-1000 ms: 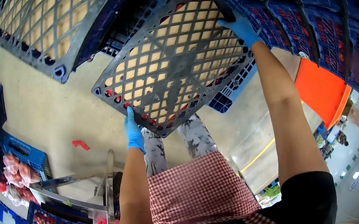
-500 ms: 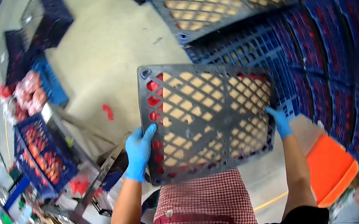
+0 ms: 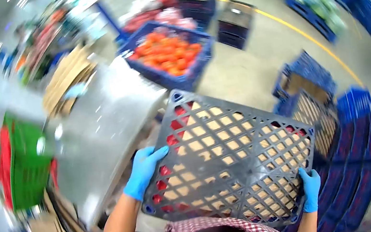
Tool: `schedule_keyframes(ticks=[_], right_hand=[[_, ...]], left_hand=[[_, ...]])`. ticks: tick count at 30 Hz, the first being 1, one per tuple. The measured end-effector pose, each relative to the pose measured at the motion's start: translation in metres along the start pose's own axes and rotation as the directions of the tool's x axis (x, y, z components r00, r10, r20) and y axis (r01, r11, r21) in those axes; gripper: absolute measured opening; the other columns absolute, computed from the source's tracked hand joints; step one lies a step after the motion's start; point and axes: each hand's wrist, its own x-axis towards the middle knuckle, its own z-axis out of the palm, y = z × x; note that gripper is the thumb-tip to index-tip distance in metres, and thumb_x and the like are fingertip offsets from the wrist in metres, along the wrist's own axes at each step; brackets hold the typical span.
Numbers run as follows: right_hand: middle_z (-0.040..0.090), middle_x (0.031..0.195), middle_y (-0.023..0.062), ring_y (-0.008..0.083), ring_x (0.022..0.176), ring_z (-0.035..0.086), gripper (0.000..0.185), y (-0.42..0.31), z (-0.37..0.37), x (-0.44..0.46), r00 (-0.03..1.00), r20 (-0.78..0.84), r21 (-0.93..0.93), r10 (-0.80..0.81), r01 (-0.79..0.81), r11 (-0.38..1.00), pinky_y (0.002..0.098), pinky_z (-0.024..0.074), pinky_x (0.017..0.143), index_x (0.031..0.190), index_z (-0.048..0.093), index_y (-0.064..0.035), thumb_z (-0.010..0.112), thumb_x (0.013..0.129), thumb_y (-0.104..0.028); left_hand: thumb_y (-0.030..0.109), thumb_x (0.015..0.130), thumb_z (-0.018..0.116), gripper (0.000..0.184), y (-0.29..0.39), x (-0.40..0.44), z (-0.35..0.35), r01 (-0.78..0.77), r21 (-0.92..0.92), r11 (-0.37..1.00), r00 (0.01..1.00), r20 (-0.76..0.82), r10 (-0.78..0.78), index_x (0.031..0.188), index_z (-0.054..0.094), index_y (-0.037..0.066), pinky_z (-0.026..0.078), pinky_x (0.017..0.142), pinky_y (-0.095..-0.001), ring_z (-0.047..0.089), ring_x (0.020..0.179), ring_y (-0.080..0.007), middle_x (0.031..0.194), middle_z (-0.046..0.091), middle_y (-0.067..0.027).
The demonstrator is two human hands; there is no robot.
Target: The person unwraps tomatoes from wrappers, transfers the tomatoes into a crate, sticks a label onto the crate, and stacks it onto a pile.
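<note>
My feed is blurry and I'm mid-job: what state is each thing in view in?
Black plastic lattice crate: held up, lattice facing the camera.
Blue-gloved left hand: closed on its left edge.
Blue-gloved right hand: closed on its right edge.
Blue plastic crate: uncovered, full of round orange-red produce.
Green plastic basket: blurred, contents unclear.
Dark blue plastic crates: stacked.
</note>
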Motion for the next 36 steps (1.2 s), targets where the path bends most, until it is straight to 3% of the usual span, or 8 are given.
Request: schedule_keyframes(ticks=[5, 6, 10, 12, 15, 24, 32, 36], right_hand=[[0.053, 0.061, 0.0049, 0.0143, 0.056, 0.045, 0.039, -0.081, -0.011, -0.038, 0.954, 0.008, -0.070, -0.301, 0.301, 0.951, 0.0330, 0.0375, 0.054, 0.071, 0.055, 0.0002, 0.071, 0.076, -0.035], [0.055, 0.062, 0.0060, 0.0151, 0.057, 0.047, 0.040, -0.066, -0.022, 0.073, 0.953, 0.069, -0.044, -0.296, 0.299, 0.953, 0.0340, 0.0384, 0.055, 0.073, 0.056, 0.0005, 0.071, 0.076, -0.037], [0.063, 0.071, 0.0145, 0.0258, 0.066, 0.060, 0.043, -0.091, -0.011, 0.118, 0.845, 0.181, 0.055, -0.503, 0.502, 0.863, 0.0372, 0.0454, 0.063, 0.080, 0.063, 0.0009, 0.071, 0.072, -0.041], [0.067, 0.078, 0.0162, 0.0239, 0.071, 0.063, 0.048, -0.118, -0.006, 0.130, 0.815, 0.245, -0.125, -0.525, 0.564, 0.816, 0.0355, 0.0472, 0.067, 0.087, 0.066, 0.0017, 0.069, 0.072, -0.044], [0.065, 0.082, 0.0242, 0.0366, 0.079, 0.064, 0.060, -0.132, 0.030, 0.176, 0.750, 0.408, -0.134, -0.521, 0.614, 0.778, 0.0424, 0.0488, 0.070, 0.087, 0.067, 0.0027, 0.064, 0.068, -0.054], [0.064, 0.084, 0.0242, 0.0355, 0.077, 0.064, 0.060, -0.269, 0.083, 0.196, 0.402, 0.533, -0.031, -0.744, 0.888, 0.458, 0.0435, 0.0485, 0.069, 0.087, 0.065, 0.0029, 0.063, 0.074, -0.056], [0.064, 0.081, 0.0242, 0.0377, 0.076, 0.063, 0.058, -0.360, 0.175, 0.254, 0.303, 0.466, -0.083, -0.831, 0.950, 0.300, 0.0469, 0.0488, 0.067, 0.084, 0.064, 0.0019, 0.060, 0.077, -0.056], [0.064, 0.093, 0.0216, 0.0369, 0.086, 0.062, 0.059, -0.404, 0.210, 0.287, 0.299, 0.517, -0.010, -0.802, 0.939, 0.344, 0.0460, 0.0476, 0.074, 0.093, 0.063, 0.0000, 0.054, 0.080, -0.057]], left_hand=[[0.022, 0.083, 0.065, 0.030, -0.082, -0.078, -0.076, -0.092, -0.361, 0.928, 0.992, -0.117, 0.053, 0.095, 0.064, -0.005, 0.051, 0.062, -0.0244, 0.063, 0.068, -0.0128, 0.083, 0.067, -0.0104], [0.022, 0.083, 0.065, 0.029, -0.047, -0.048, 0.016, -0.102, -0.315, 0.944, 0.981, -0.190, 0.042, 0.095, 0.063, -0.005, 0.051, 0.061, -0.0245, 0.063, 0.067, -0.0128, 0.083, 0.067, -0.0105], [0.023, 0.083, 0.065, 0.029, -0.071, -0.104, 0.048, -0.242, -0.365, 0.899, 0.912, -0.401, 0.083, 0.093, 0.063, -0.004, 0.051, 0.062, -0.0260, 0.063, 0.068, -0.0139, 0.084, 0.067, -0.0107], [0.023, 0.083, 0.065, 0.029, -0.077, -0.129, 0.059, -0.259, -0.374, 0.891, 0.879, -0.474, 0.057, 0.093, 0.063, -0.004, 0.051, 0.062, -0.0273, 0.063, 0.068, -0.0146, 0.084, 0.067, -0.0108], [0.024, 0.084, 0.063, 0.028, -0.100, -0.106, 0.075, -0.235, -0.381, 0.894, 0.872, -0.489, 0.021, 0.094, 0.063, -0.003, 0.052, 0.063, -0.0297, 0.063, 0.069, -0.0159, 0.085, 0.067, -0.0106], [0.025, 0.090, 0.054, 0.035, -0.109, -0.088, 0.098, -0.315, -0.457, 0.832, 0.764, -0.643, -0.064, 0.108, 0.060, -0.004, 0.052, 0.076, -0.0338, 0.064, 0.085, -0.0220, 0.102, 0.065, -0.0141], [0.026, 0.086, 0.061, 0.036, -0.076, -0.021, 0.047, -0.381, -0.629, 0.678, 0.800, -0.592, -0.099, 0.104, 0.062, -0.005, 0.052, 0.073, -0.0343, 0.064, 0.081, -0.0227, 0.096, 0.066, -0.0134], [0.027, 0.086, 0.060, 0.039, -0.070, 0.028, 0.059, -0.467, -0.557, 0.687, 0.728, -0.683, -0.058, 0.110, 0.059, -0.004, 0.052, 0.076, -0.0344, 0.064, 0.083, -0.0230, 0.100, 0.065, -0.0125]])
